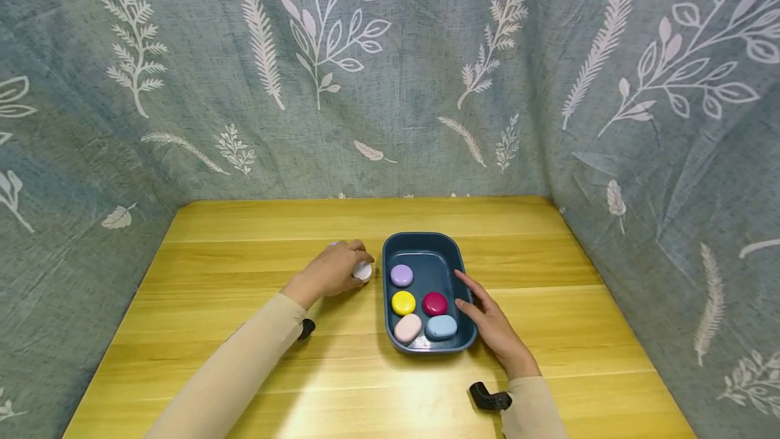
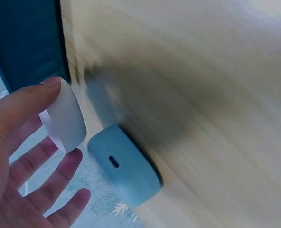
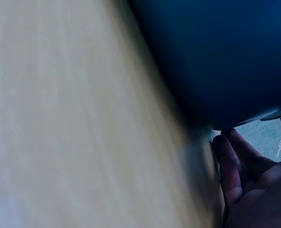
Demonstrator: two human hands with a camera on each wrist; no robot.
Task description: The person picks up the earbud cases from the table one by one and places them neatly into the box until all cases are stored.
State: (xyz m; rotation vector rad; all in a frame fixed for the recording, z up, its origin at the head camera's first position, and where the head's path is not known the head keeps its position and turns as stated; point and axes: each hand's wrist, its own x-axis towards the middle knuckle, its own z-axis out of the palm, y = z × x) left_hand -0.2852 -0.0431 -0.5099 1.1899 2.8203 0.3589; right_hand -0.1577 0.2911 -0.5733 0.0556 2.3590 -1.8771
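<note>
Between thumb and fingers, my left hand (image 1: pixel 336 268) pinches a white earbud case (image 1: pixel 362 271), held just left of a dark blue box (image 1: pixel 390 249). A second case (image 2: pixel 125 164) with a small port slot shows close by in the left wrist view; in the head view it is mostly hidden behind the hand. The box contains a lilac case (image 1: pixel 401 276), a yellow case (image 1: pixel 403 303), a crimson case (image 1: pixel 435 303), a pale pink case (image 1: pixel 407 328) and a light blue case (image 1: pixel 441 327). My right hand (image 1: pixel 495 328) touches the box's right rim with fingers extended.
Everything stands on a wood-grain table (image 1: pixel 524 242). A grey-green curtain (image 1: pixel 420 148) with white leaf prints hangs behind it and along both sides. Black wrist mounts stick out beside the left forearm (image 1: pixel 244 364) and right sleeve (image 1: pixel 531 412).
</note>
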